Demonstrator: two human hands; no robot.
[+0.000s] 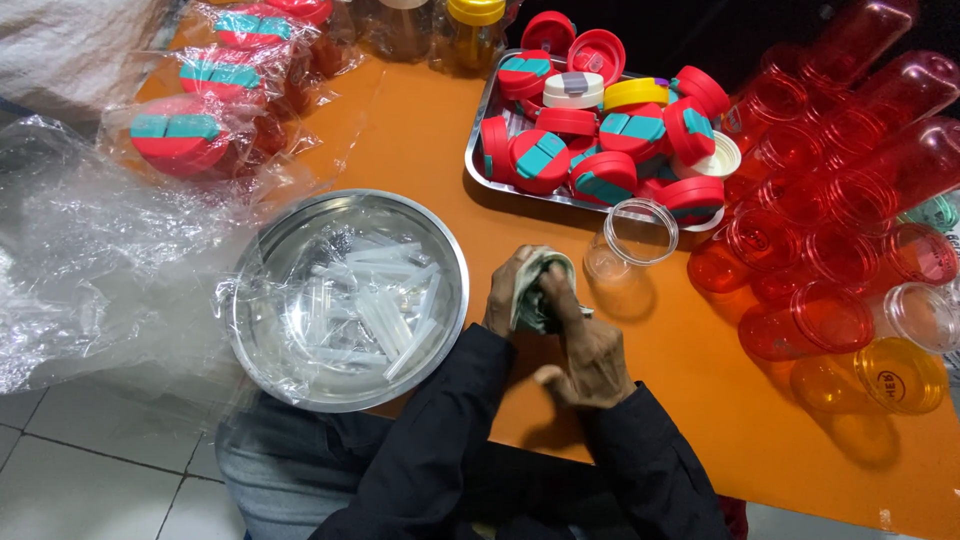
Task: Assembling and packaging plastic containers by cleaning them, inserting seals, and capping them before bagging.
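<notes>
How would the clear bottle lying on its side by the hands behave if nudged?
The clear bottle lies on its round side on the orange table, so it would probably roll. Its thin clear wall and empty inside suggest it is light and easily pushed.

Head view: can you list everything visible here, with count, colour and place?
Metal bowl: one, silver, left of the hands, holding clear plastic straws.
Metal tray: one, silver, top centre, piled with lids, mostly red with teal flaps, a few white and yellow; too many to count.
Clear bottle: one, lying on its side just right of the hands.
Red bottles: a large stack on their sides, right; some clear and yellow ones at its lower edge.
Bagged bottles: at least three, red and teal lids, top left.
Plastic wrap: clear, left.
Table: orange.
Cloth: one, greenish, gripped by both hands.
Left hand: around the cloth.
Right hand: fingers pressing into the cloth.
</notes>
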